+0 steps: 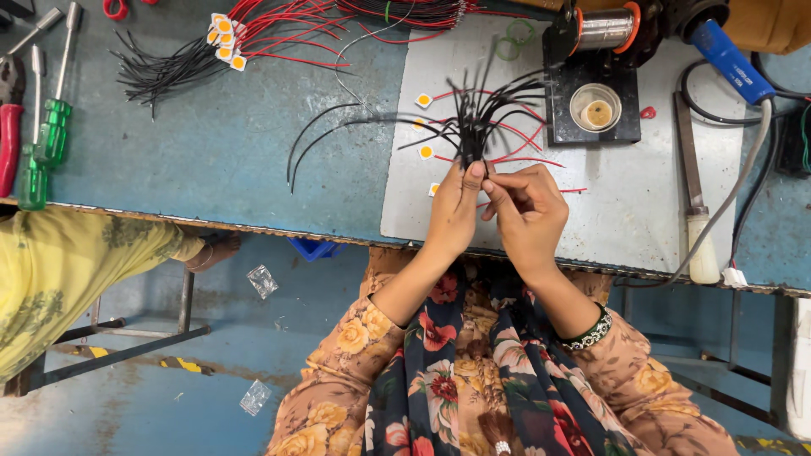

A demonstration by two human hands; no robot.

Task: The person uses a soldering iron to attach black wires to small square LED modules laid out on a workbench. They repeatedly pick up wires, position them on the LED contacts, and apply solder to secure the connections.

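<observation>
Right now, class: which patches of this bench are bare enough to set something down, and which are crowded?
Bare: blue top between green screwdrivers and grey mat; mat between right hand and white-handled tool. Crowded: wire bundle, solder stand.

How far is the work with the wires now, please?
Done, it seems: a pile of wired yellow chips lies at the bench's far side. In hand: the left hand grips a bundle of black wires, the right hand picking at it. Left: loose chips on the grey mat.
</observation>
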